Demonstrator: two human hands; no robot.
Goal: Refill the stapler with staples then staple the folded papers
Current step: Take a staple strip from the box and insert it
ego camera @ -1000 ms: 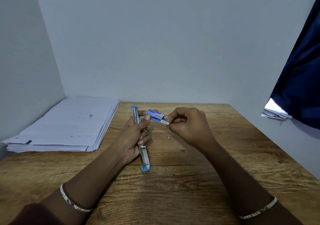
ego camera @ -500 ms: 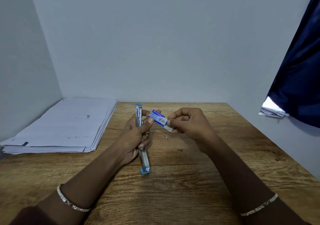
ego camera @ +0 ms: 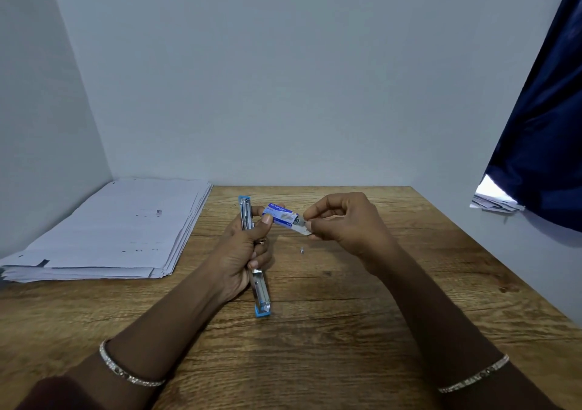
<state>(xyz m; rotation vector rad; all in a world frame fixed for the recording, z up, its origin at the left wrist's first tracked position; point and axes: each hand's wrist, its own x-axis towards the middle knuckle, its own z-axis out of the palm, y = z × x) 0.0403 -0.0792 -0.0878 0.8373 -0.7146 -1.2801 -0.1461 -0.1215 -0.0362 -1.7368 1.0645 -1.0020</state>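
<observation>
A blue and silver stapler (ego camera: 260, 293), swung fully open into one long strip, lies in my left hand (ego camera: 244, 252), which grips its middle above the wooden table (ego camera: 346, 331). The thumb and forefinger of the same hand pinch one end of a small blue staple box (ego camera: 280, 214). My right hand (ego camera: 346, 223) pinches the white inner tray (ego camera: 300, 227) sticking out of the box's right end. A tiny loose piece of staple (ego camera: 302, 250) lies on the table below the box. A stack of white papers (ego camera: 110, 230) rests at the left.
Walls close the table in at the back and left. A dark blue curtain (ego camera: 544, 141) hangs at the right, with some papers (ego camera: 494, 201) on a ledge beneath it.
The view shifted slightly. The box's tilt varies a little between frames while my right fingers keep working at its tray end. The stapler stays in my left hand.
</observation>
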